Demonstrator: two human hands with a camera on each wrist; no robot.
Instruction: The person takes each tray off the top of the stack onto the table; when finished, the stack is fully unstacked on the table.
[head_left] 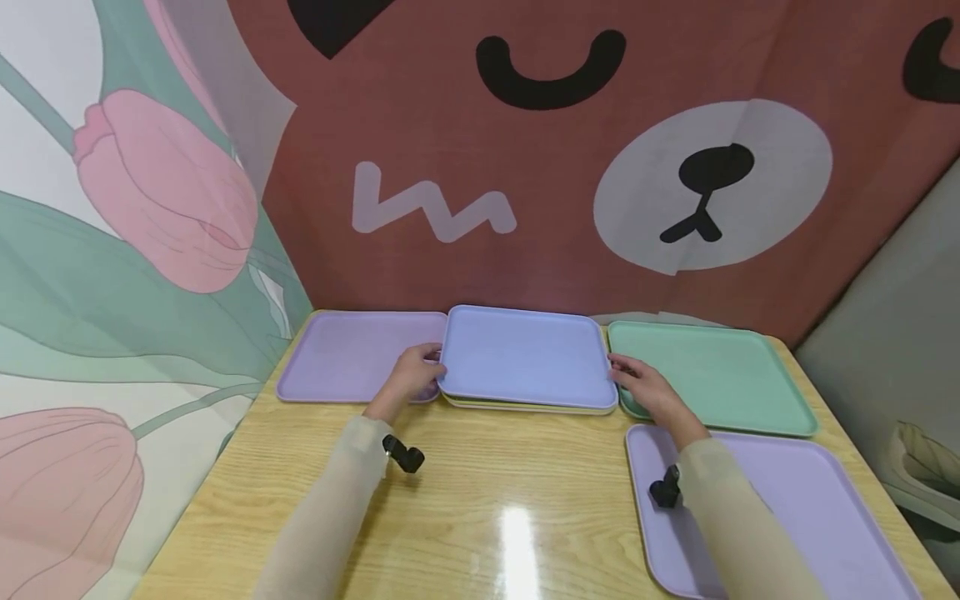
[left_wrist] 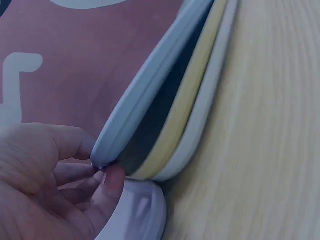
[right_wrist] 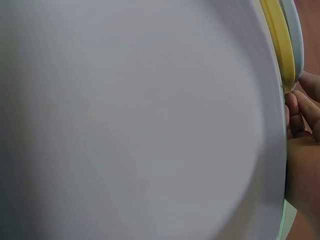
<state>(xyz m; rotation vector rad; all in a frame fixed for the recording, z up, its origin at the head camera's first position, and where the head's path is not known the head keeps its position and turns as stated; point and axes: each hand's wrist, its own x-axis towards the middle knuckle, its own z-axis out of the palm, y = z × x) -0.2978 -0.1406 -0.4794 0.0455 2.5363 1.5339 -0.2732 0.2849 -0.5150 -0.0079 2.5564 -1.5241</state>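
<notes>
A blue tray [head_left: 528, 354] tops a stack at the back middle of the table. Below it in the left wrist view lie a yellow tray [left_wrist: 186, 102] and a pale tray [left_wrist: 202, 117]. My left hand [head_left: 412, 373] pinches the blue tray's left end, which is raised, leaving a dark gap above the yellow rim. At the opposite end, my right hand [head_left: 647, 387] holds the blue tray's edge between thumb and fingers, the fingertips close against the yellow rim. The right wrist view shows that hand only partly, at its right border.
A purple tray [head_left: 352, 354] lies left of the stack and a green tray [head_left: 712, 375] right of it. Another purple tray [head_left: 795, 500] lies front right, under my right forearm. A printed cloth [head_left: 420, 275] hangs behind the wooden table [head_left: 450, 500].
</notes>
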